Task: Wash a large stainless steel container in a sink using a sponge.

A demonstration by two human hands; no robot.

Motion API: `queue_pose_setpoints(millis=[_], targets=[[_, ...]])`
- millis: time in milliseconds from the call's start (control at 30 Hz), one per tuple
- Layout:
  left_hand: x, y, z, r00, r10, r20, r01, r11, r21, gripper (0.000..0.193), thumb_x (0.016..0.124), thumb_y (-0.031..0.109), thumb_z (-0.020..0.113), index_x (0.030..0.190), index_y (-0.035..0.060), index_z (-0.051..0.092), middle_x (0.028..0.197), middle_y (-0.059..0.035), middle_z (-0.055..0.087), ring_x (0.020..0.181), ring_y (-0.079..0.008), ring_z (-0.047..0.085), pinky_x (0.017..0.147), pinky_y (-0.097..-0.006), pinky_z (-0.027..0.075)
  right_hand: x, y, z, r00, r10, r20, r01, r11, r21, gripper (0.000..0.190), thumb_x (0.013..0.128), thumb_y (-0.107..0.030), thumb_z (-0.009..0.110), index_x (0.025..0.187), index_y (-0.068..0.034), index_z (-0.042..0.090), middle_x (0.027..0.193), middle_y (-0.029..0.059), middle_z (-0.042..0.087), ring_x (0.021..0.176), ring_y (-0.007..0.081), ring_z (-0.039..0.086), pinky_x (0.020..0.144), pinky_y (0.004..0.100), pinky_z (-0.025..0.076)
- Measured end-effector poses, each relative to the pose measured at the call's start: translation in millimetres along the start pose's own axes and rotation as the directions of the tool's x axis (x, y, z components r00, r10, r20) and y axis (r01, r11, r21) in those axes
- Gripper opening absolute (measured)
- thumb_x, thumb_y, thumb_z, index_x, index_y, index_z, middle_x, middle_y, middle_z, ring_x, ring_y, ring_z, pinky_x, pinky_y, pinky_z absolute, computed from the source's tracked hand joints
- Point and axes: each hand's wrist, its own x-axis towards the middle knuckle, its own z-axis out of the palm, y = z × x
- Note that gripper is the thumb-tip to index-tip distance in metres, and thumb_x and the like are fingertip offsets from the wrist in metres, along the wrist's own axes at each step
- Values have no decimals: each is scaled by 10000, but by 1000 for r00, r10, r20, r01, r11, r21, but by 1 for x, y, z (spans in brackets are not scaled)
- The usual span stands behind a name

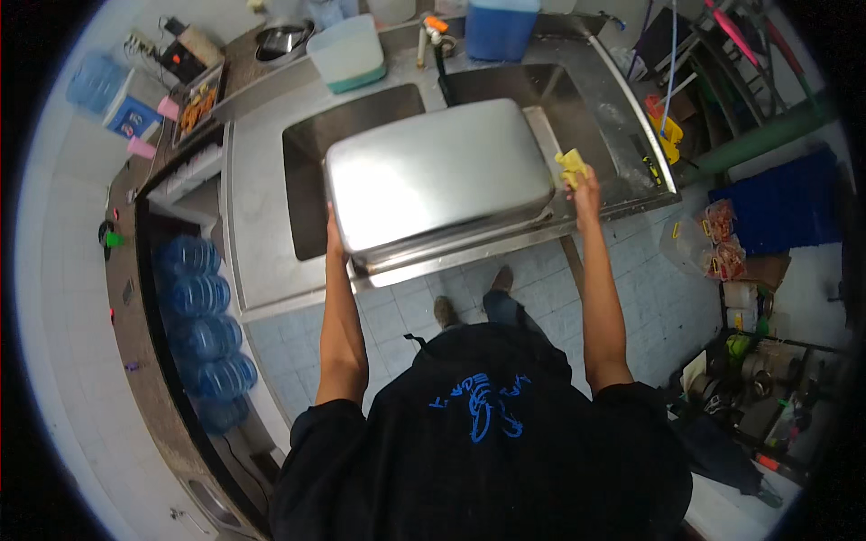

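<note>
A large, deep stainless steel pan (440, 172) is turned bottom up over the double-basin sink (257, 270), covering parts of both basins. My left hand (335, 233) grips the pan's left side, its fingers partly hidden by the metal. Just off the pan's right side, my right hand (586, 193) holds a crumpled yellow cloth or sponge (572, 166). The pan's near rim lies close to the front edge of the sink. Behind the pan rises a faucet (433, 44) with an orange part and a dark spout.
A translucent tub (347, 54) and a blue container (502, 30) stand behind the basins. Metal bowls (284, 40) sit at the back left. Several blue water jugs (203, 294) line the left shelf. A tray of food (197, 108) rests on the left counter. Clear bins (697, 243) are at right.
</note>
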Motion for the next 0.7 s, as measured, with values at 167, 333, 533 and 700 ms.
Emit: queue_pose_setpoints(millis=[167, 333, 533, 700], targets=[[31, -21, 1, 996, 68, 61, -62, 993, -97, 403, 989, 294, 419, 1172, -20, 592, 967, -104, 663, 823, -208, 664, 699, -328, 562, 71, 107, -5, 999, -50, -17, 47, 989, -137, 297, 1001, -235, 373, 1250, -181, 524, 1084, 17, 589, 973, 156, 540, 827, 315, 440], [18, -34, 18, 994, 95, -56, -95, 996, 4, 375, 969, 277, 440, 1045, -34, 636, 860, -104, 666, 720, -195, 652, 614, -313, 543, 87, 110, -7, 953, 236, 189, -257, 962, 96, 383, 1025, -354, 340, 1351, -203, 474, 1259, 25, 547, 1154, 178, 494, 929, 346, 418], [0, -27, 53, 947, 169, -274, -70, 939, 337, 434, 987, 328, 455, 1149, -35, 630, 926, -108, 691, 778, -198, 656, 667, -333, 538, 114, 83, -20, 934, 258, 248, -347, 827, 443, 621, 991, -561, 390, 1443, -134, 410, 1421, 39, 478, 1274, 206, 465, 1039, 374, 394], [-15, 58, 201, 901, 229, -368, -145, 960, 241, 618, 997, 511, 445, 1097, -59, 663, 962, -114, 678, 819, -177, 624, 751, -300, 496, 169, 113, -70, 943, 260, 206, -326, 840, 433, 507, 1003, -423, 403, 1454, -195, 362, 1355, 80, 506, 1202, 213, 523, 960, 378, 446]])
